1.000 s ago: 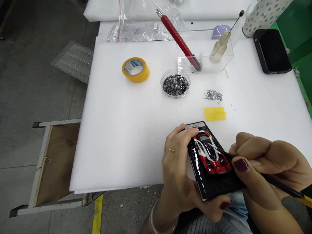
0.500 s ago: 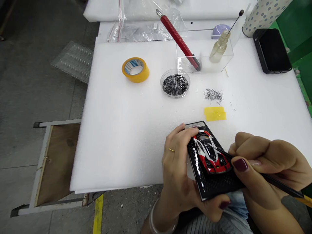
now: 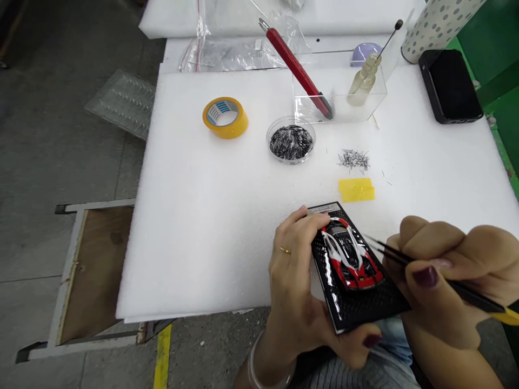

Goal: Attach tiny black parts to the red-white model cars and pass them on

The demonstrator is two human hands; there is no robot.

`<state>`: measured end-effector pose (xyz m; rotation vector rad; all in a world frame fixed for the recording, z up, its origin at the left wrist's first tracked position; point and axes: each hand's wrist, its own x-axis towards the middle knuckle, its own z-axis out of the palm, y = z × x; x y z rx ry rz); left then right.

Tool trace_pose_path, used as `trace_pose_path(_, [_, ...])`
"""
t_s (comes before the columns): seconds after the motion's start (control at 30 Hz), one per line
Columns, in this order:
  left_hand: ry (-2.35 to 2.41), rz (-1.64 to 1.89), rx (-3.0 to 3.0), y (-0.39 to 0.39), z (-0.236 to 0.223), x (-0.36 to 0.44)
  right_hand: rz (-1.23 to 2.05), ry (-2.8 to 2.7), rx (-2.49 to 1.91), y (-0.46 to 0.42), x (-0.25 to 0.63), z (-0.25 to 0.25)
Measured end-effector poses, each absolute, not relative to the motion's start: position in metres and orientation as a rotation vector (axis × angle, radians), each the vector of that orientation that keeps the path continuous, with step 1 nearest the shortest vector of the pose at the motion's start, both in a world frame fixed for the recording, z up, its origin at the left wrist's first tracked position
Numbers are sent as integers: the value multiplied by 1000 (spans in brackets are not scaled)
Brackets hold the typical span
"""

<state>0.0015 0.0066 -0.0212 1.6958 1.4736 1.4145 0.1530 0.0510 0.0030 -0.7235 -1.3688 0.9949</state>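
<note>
My left hand [image 3: 298, 270] grips a black display base [image 3: 357, 313] by its left and near edges, tilted above the foam. On the base sits a red, white and black model car [image 3: 351, 254]. Pinched in my right hand [image 3: 450, 270] are black tweezers [image 3: 389, 251]. Their tips are a little apart and lie just right of the car, seemingly not touching it; whether anything tiny is between them cannot be made out. Beyond the base, a strip of yellow tape [image 3: 357, 189] lies on the foam, with a small pile of fine black slivers [image 3: 354, 160] behind it.
A round clear dish [image 3: 291, 141] holds many black slivers. Left of it lies a yellow tape roll [image 3: 225, 118]. A red utility knife [image 3: 298, 70] leans on a clear box [image 3: 340, 111] with a small glass bottle [image 3: 363, 81]. A black phone-like device [image 3: 451, 86] sits far right.
My right hand has drawn the tweezers back to the right, off the car's middle, and their tips have spread apart. My left hand and the base have stayed in place.
</note>
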Motion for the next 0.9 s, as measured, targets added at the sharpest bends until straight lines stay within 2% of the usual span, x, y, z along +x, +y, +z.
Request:
trace_pose_path(0.3, [1389,1187,1730,6,-10,-12,1135,-1032,-782,58,147,2])
trace_pose_path(0.9, [1335,1294,1705,6,-22,-14,1165,-824,-840,70,150,-1])
